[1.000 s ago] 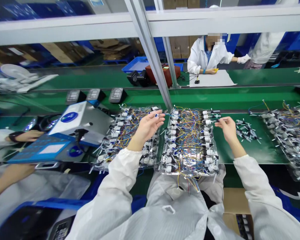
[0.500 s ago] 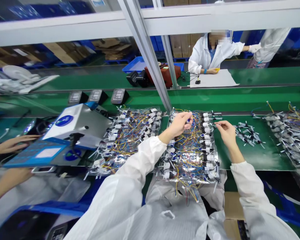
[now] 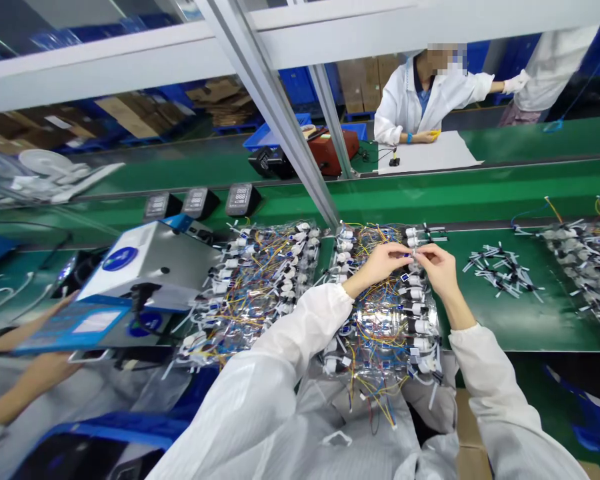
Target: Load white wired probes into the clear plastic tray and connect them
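My left hand [image 3: 386,263] and my right hand [image 3: 438,267] meet over the right-hand row of small white-and-black cylindrical parts [image 3: 416,294]. The fingertips of both are pinched together on one of these small white parts, mostly hidden by the fingers. Beneath them lies a clear plastic tray [image 3: 380,323] filled with such parts, small blue pieces, and yellow and blue wires. Right of my right hand, a loose heap of black pieces with pale grey tube ends [image 3: 503,270] rests on the green bench.
A second wired tray [image 3: 260,287] lies to the left, another [image 3: 580,267] at the far right. A grey-and-blue machine [image 3: 150,267] stands before a co-worker's arms. Several black display units [image 3: 243,200] line the ledge. A metal post [image 3: 300,160] rises behind. Another person sits across.
My left hand has moved right and slightly down, my right hand slightly left. They were apart and now meet at the small white part. The view has shifted a little.
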A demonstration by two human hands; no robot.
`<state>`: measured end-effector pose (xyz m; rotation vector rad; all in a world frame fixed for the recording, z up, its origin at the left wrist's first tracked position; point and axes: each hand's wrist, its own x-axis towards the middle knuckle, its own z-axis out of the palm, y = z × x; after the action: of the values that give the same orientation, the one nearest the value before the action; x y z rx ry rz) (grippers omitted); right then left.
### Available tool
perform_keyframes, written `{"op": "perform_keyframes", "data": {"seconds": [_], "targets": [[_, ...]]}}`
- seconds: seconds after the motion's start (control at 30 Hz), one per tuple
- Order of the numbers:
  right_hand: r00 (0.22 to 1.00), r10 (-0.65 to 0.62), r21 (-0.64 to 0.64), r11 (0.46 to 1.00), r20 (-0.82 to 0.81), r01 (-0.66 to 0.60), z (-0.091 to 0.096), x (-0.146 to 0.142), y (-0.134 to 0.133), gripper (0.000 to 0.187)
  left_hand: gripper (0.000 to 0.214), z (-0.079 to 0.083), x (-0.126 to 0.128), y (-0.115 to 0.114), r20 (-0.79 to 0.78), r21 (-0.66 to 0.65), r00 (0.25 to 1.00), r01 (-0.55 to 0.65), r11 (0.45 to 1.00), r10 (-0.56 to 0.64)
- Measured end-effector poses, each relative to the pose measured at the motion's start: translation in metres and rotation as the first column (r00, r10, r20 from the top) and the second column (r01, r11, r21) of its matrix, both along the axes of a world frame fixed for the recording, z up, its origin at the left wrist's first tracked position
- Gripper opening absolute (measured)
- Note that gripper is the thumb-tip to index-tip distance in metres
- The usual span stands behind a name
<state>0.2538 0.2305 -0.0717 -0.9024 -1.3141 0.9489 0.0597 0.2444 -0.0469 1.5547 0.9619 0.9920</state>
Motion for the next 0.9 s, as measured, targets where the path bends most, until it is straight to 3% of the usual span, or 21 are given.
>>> {"op": "perform_keyframes", "data": {"seconds": [0.07,0.23,0.37,0.5,0.63,0.73,0.9], "targets": [[1.0,0.01,0.023,1.0,0.01,-0.01,0.0,-0.003,-0.002,0.008,0.033,0.0,-0.001,0.0,-0.033,0.08,0.999,0.001,0.997,0.002],[1.0,-0.005,-0.097,0.995,-0.03,0.002,-0.006,-0.006,-0.004,0.018,0.038,-0.003,-0.001,-0.001,-0.015,0.003,0.998,-0.054,0.999,0.054],[0.998,-0.032,-0.129,0.991,-0.062,0.023,-0.01,-0.007,-0.005,0.026,0.041,-0.004,0.0,-0.002,-0.048,0.024,0.994,-0.1,0.995,0.102],[0.998,-0.041,-0.136,0.99,-0.05,0.034,-0.011,-0.006,-0.005,0.025,0.037,0.003,-0.004,-0.005,-0.169,0.195,0.979,-0.078,0.978,0.112],[1.0,-0.028,-0.162,0.986,-0.007,0.026,-0.013,-0.005,-0.005,0.024,0.026,0.007,-0.009,-0.006,-0.311,0.396,0.946,0.041,0.917,0.092],[0.999,0.009,-0.162,0.987,0.042,-0.002,-0.014,-0.003,-0.004,0.021,0.024,0.005,-0.011,-0.006,-0.333,0.422,0.941,0.091,0.902,0.061],[1.0,0.019,-0.142,0.99,-0.012,-0.021,-0.009,-0.002,-0.004,0.022,0.026,0.004,-0.008,-0.008,-0.242,0.426,0.966,0.021,0.905,0.091]]}}
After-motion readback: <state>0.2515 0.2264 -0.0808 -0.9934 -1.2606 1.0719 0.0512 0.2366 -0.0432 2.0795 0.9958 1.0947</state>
